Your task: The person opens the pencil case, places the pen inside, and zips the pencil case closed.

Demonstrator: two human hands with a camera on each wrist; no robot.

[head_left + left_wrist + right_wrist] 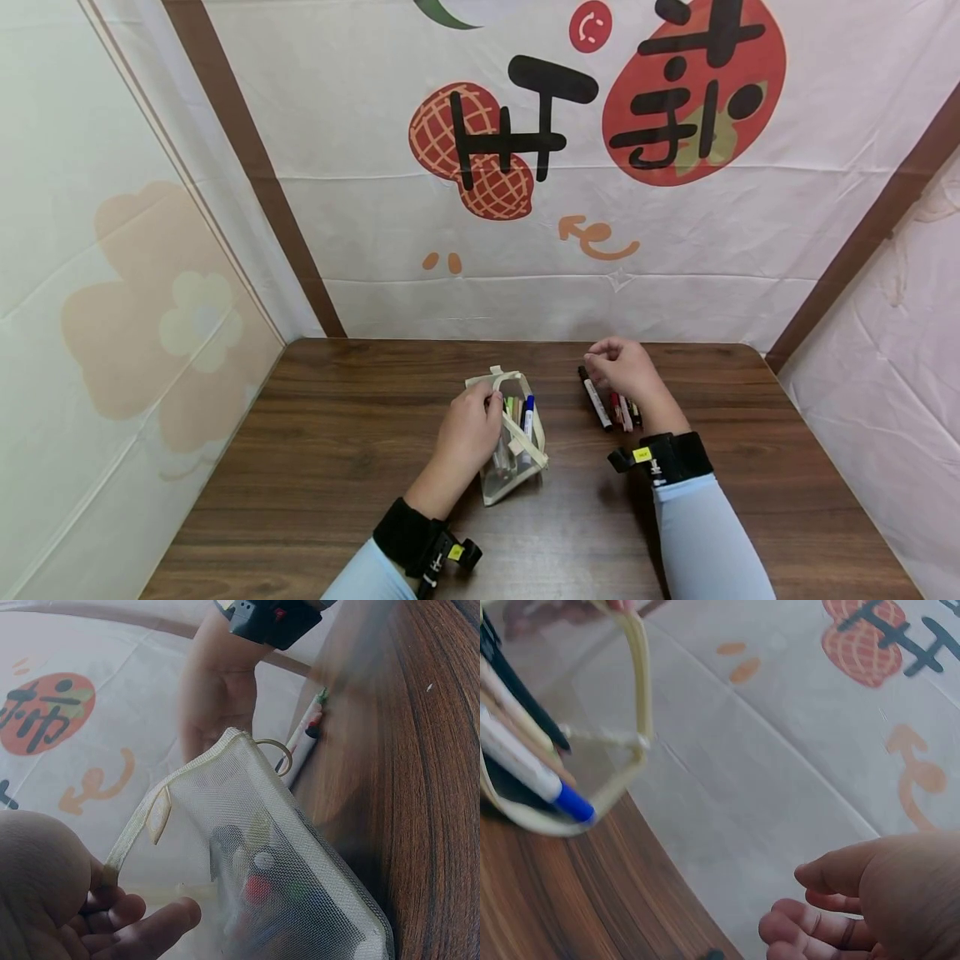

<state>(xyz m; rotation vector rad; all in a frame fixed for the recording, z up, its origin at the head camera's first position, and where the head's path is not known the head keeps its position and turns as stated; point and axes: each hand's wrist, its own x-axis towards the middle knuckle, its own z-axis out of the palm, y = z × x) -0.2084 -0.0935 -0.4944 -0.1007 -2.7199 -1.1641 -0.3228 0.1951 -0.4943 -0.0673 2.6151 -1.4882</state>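
My left hand pinches the cream rim of a see-through mesh pencil pouch, whose mouth stands open. Several pens are inside it, among them a white marker with a blue cap and a dark pen. Over to the right, my right hand hovers above a small group of pens on the table. Its fingers are loosely bent and hold nothing in the right wrist view. Closest to those fingers lies a white marker with a black cap; red and dark pens lie beside it, partly hidden by the wrist.
The brown wood-grain table carries the pouch and the loose pens. Behind it hangs a white printed cloth, with more cloth at both sides. A black strap with a small camera sits on each wrist.
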